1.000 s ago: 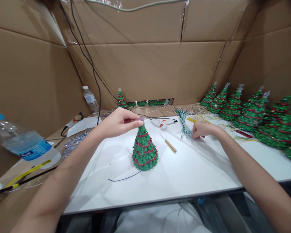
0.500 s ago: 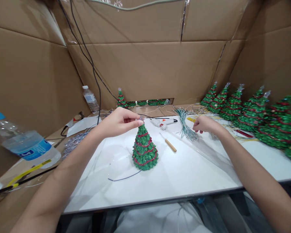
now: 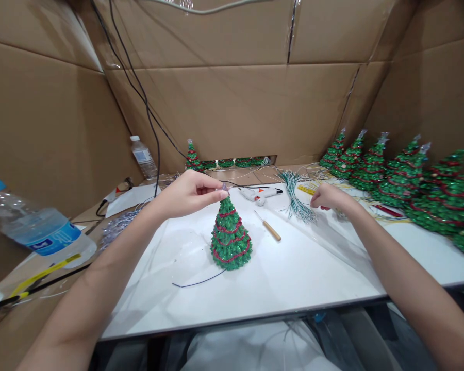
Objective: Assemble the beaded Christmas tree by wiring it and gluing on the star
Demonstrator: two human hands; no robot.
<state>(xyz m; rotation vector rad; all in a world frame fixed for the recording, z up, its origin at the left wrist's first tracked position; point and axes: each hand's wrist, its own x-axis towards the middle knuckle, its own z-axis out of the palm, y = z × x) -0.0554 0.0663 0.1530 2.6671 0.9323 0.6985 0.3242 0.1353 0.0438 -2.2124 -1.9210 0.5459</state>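
A green tree (image 3: 232,239) with red garlands stands upright on the white board (image 3: 201,312), a dark wire running out from under its base. The fingers of my left hand (image 3: 191,195) pinch the clear piece at the tree's tip. Off to the right, my right hand (image 3: 330,197) has its fingers closed at the edge of a bundle of green and white wires (image 3: 294,198); what they hold is too small to make out. Between the tree and that bundle lies an awl (image 3: 271,230) with a wooden handle.
Behind the awl lies a white glue gun (image 3: 261,194). Several finished trees (image 3: 375,162) line the right side. At the left are a large bottle (image 3: 46,232), a smaller bottle (image 3: 144,157) and tangled wires (image 3: 119,226). Cardboard walls surround the board.
My right hand has shifted very slightly to the right beside the wire bundle. My left hand keeps its pinch on the tree's tip.
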